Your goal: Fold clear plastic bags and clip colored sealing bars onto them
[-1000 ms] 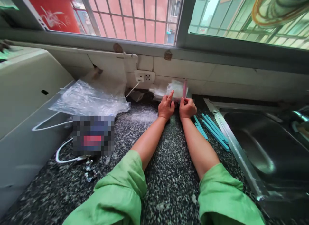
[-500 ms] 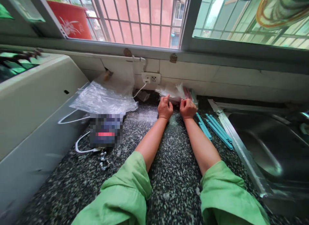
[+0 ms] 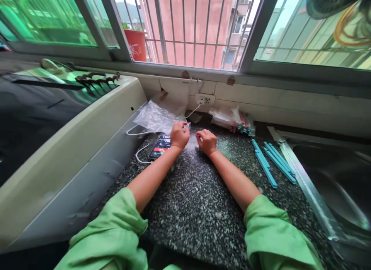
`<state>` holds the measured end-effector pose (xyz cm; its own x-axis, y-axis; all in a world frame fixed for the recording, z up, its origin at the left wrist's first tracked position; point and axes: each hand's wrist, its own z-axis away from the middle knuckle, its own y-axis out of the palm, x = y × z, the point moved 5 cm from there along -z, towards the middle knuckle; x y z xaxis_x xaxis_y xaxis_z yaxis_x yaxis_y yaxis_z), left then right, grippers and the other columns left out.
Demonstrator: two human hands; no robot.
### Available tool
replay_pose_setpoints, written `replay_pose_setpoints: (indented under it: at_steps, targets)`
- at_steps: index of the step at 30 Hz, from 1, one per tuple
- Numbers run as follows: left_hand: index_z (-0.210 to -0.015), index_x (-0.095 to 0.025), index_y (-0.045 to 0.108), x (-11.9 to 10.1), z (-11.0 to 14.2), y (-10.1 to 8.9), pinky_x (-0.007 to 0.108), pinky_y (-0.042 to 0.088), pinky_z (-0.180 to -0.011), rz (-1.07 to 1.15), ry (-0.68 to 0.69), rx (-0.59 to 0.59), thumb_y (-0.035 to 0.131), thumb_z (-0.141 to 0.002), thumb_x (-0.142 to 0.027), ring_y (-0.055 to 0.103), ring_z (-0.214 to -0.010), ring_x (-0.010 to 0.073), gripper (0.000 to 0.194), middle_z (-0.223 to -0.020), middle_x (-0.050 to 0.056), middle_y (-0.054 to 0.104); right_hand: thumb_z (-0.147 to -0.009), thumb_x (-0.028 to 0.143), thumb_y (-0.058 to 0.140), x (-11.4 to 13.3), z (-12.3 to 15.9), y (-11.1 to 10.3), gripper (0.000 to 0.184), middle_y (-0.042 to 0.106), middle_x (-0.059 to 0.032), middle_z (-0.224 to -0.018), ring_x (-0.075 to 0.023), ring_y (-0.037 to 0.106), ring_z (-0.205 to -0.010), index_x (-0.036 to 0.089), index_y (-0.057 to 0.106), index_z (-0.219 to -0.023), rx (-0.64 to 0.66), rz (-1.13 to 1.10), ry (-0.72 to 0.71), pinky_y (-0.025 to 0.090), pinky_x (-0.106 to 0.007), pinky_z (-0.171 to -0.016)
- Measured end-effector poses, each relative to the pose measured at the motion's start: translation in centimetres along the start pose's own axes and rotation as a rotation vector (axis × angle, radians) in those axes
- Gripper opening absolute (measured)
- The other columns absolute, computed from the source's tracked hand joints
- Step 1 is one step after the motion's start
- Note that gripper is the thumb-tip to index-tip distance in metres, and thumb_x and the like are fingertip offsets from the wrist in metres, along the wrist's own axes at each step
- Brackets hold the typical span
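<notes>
My left hand is closed at the near right edge of a heap of clear plastic bags, with a bit of clear plastic showing past its fingers. To its right, my right hand is closed just above the counter, its fingertips pressed together; whatever it may hold is hidden. Beyond the right hand, against the wall, lies a plastic-wrapped bundle of pink and blue strips. Several loose flat blue strips lie on the counter right of that hand.
A phone with a white cable lies left of my left forearm. A gas stove borders the left side, a steel sink the right. A wall socket with a plugged-in white lead sits below the barred window.
Both hands have come away from the wrapped bundle at the wall, moving left and nearer to me. The left hand is now at the plastic bags. The view has turned left.
</notes>
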<state>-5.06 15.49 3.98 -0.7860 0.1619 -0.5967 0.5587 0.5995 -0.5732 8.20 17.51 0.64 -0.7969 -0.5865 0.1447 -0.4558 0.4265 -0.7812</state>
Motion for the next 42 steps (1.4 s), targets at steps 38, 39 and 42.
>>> replay_pose_setpoints:
  at_steps: [38, 39, 42]
  targets:
    - [-0.085, -0.020, 0.067, -2.1, 10.4, -5.8, 0.030, 0.041, -0.070, -0.165, 0.807, 0.073, 0.054, -0.082, -0.031, 0.051, -0.074, 0.0182, 0.017, -0.075, 0.005, 0.058, -0.077, 0.016, 0.059, 0.8, 13.2, -16.1, 0.010, 0.060, 0.0035, -0.068, -0.0121, 0.050, -0.068, 0.026, 0.061, -0.077, -0.357, 0.155, -0.278, 0.032, -0.030, -0.073]
    - [-0.084, -0.019, 0.066, -2.9, 11.1, -5.8, 0.029, 0.041, -0.069, -0.108, 0.839, 0.113, 0.054, -0.082, -0.033, 0.051, -0.072, 0.0174, 0.019, -0.074, 0.005, 0.058, -0.076, 0.015, 0.059, 0.6, 14.2, -16.7, 0.011, 0.060, 0.0035, -0.067, -0.0123, 0.050, -0.068, 0.026, 0.060, -0.078, -0.357, 0.145, -0.275, 0.032, -0.030, -0.072]
    - [-0.088, -0.017, 0.065, -5.5, 13.5, -5.8, 0.029, 0.042, -0.069, 0.037, 0.921, 0.249, 0.052, -0.082, -0.043, 0.051, -0.072, 0.0166, 0.029, -0.077, 0.006, 0.059, -0.074, 0.014, 0.061, 0.1, 16.4, -18.0, 0.012, 0.060, 0.0033, -0.067, -0.0128, 0.051, -0.067, 0.025, 0.059, -0.079, -0.372, 0.118, -0.258, 0.034, -0.030, -0.072]
